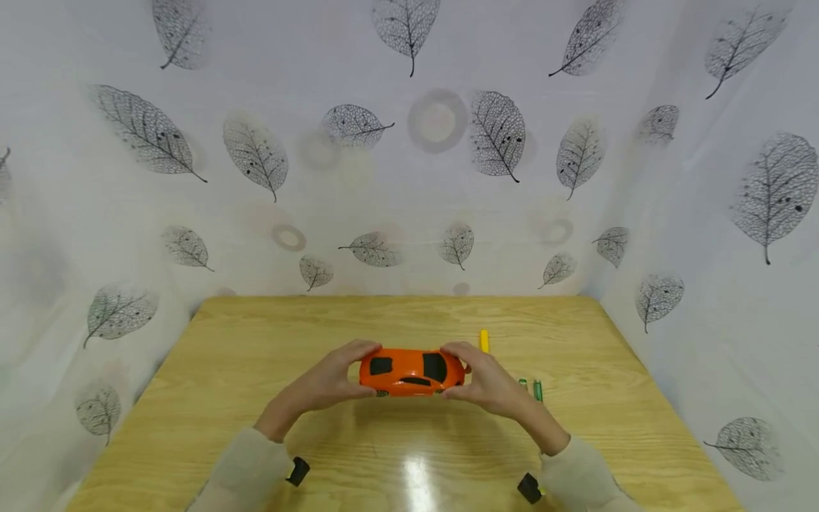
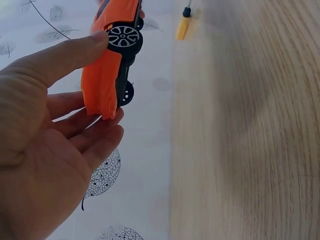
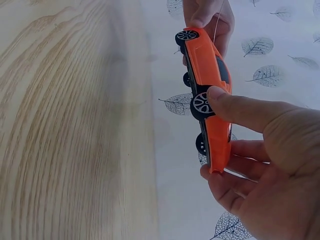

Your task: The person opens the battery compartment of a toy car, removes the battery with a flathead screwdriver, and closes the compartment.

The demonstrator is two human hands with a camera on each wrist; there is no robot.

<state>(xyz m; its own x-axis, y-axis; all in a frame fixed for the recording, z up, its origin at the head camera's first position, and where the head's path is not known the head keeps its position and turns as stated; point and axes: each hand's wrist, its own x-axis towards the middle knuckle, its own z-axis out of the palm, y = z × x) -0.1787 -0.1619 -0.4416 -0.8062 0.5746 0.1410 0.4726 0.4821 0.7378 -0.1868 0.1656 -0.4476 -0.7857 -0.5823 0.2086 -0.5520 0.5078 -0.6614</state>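
Note:
An orange toy car point(image 1: 409, 372) with dark windows is held above the wooden table, between both hands. My left hand point(image 1: 326, 375) grips one end of it, thumb on the near side and fingers on the far side. At the other end, my right hand point(image 1: 489, 380) pinches the car the same way. In the left wrist view the thumb lies by a spoked wheel point(image 2: 124, 37), with fingertips under the car's end. The right wrist view shows the right thumb beside another wheel point(image 3: 202, 103) and the car's underside turned toward the table.
A screwdriver with a yellow handle point(image 2: 183, 27) lies on the table point(image 1: 269, 334) beyond the right hand. Small green cylinders point(image 1: 537, 390), like batteries, lie right of that hand, partly hidden by the wrist. A white leaf-printed sheet point(image 1: 409, 192) surrounds the table's back and sides.

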